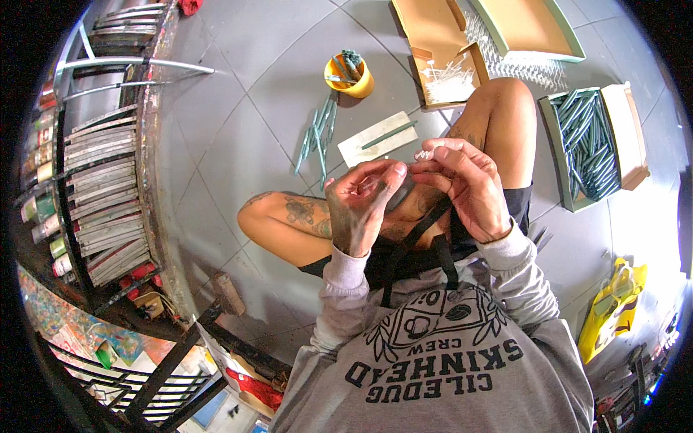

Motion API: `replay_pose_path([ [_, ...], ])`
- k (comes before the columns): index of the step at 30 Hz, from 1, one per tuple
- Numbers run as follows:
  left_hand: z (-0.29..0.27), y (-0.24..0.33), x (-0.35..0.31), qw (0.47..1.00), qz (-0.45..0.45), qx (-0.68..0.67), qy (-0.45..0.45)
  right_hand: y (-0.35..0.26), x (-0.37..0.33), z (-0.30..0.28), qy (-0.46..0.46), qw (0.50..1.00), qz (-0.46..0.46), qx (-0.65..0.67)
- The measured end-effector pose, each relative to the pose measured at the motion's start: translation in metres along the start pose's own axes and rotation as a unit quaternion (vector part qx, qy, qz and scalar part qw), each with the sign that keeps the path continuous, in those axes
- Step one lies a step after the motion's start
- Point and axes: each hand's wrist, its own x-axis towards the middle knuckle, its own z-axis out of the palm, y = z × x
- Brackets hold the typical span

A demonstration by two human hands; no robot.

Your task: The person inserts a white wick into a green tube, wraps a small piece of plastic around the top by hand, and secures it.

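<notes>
My left hand (pixel 361 206) is raised above my lap, its fingers curled round small clear or whitish bits that I cannot make out. Close beside it, my right hand (pixel 465 180) pinches a small, pale, coil-like piece (pixel 424 154) between thumb and fingers. The two hands' fingertips nearly meet. Just beyond them, a dark green pen-like stick (pixel 388 135) lies on a pale strip of card (pixel 354 149). Several loose green sticks (pixel 317 141) lie to the left of that card. Behind it stands a yellow cup (pixel 359 88) with more dark green pieces inside.
An open cardboard box (pixel 424 101) at the far side holds thin white pieces. Next to it are many small clear pieces (pixel 530 72) and a lid (pixel 574 54). At right sits a box (pixel 570 202) of dark green sticks, with a yellow bag (pixel 612 310) nearer. A rack (pixel 148 144) lines the left.
</notes>
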Motion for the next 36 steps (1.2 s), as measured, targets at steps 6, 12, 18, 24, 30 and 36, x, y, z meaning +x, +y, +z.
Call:
replay_pose_path([
  [6, 0.001, 0.006, -0.004, 0.998, 0.027, 0.055, 0.001, 0.003, -0.001, -0.004, 0.000, 0.998, -0.027, -0.056],
  [12, -0.002, 0.012, -0.013, 0.951, 0.158, 0.262, -0.044, 0.017, -0.007, -0.012, -0.002, 0.976, -0.064, -0.210],
  [18, -0.010, -0.001, -0.029, 0.991, 0.032, 0.123, -0.049, 0.035, -0.027, -0.024, -0.045, 0.989, -0.012, -0.139],
  [24, -0.007, 0.008, -0.040, 0.993, -0.070, -0.072, -0.069, 0.033, -0.033, -0.019, -0.103, 0.992, 0.009, -0.068],
  [30, -0.004, 0.012, -0.042, 0.994, -0.055, -0.054, -0.079, 0.032, -0.030, -0.023, -0.101, 0.989, -0.029, -0.100],
  [36, 0.006, 0.003, -0.049, 0.991, -0.009, -0.113, 0.074, 0.046, -0.036, -0.014, -0.009, 0.997, -0.054, 0.057],
])
